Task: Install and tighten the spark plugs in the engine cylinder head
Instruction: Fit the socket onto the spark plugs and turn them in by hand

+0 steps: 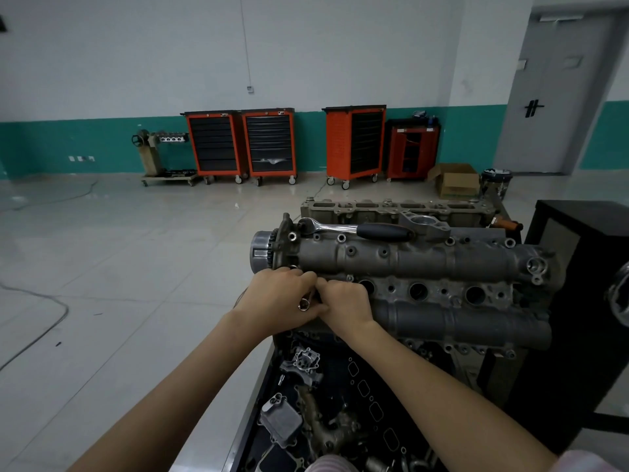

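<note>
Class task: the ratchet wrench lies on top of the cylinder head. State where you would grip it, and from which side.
Grip the ratchet wrench by its black handle, coming down from above. It lies flat along the cylinder head, drive head to the left, so the thick handle lies uppermost and unobstructed; both hands are busy lower down.

The left hand [277,299] and right hand [343,306] cover the leftmost plug well at frame centre, and only the chrome end of a tool [304,304] shows between them. The table [238,434] runs off the bottom edge.
</note>
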A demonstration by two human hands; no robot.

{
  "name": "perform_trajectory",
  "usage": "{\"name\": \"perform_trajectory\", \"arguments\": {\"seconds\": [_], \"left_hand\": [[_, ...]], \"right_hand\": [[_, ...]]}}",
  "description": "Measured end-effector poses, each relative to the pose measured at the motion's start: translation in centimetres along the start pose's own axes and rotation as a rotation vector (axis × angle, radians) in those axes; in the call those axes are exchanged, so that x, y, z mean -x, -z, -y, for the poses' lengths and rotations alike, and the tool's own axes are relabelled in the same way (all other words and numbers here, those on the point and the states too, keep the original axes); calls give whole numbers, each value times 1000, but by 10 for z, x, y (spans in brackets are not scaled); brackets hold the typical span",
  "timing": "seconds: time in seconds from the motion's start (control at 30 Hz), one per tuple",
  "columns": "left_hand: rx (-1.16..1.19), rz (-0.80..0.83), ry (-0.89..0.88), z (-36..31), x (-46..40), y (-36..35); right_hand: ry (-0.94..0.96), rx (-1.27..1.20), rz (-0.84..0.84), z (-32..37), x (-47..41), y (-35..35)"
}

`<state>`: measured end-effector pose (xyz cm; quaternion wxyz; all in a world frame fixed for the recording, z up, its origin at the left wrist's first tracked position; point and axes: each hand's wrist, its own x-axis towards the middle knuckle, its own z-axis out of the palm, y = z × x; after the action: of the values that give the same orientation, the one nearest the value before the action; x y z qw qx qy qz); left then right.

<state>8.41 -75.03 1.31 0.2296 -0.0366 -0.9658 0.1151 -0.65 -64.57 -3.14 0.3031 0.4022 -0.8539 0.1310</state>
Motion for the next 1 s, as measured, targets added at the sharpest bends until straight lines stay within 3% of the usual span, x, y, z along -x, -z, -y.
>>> {"name": "perform_trajectory", "arguments": {"seconds": [0.2, 0.33, 0.57, 0.77, 1.0], "left_hand": [[-63, -12, 69, -3, 3, -6], [-11, -16, 38, 1, -1, -4], [83, 20, 89, -3, -1, -2], [-23, -30, 56, -2, 4, -5], [60, -68, 40, -4, 6, 0]], "right_hand": [[-53, -45, -78, 1, 1, 4], [-41, -87, -4, -1, 1, 1], [-33, -58, -20, -1, 2, -1], [-38, -72, -110, 0, 2, 4], [1, -89, -4, -4, 1, -4]]}}
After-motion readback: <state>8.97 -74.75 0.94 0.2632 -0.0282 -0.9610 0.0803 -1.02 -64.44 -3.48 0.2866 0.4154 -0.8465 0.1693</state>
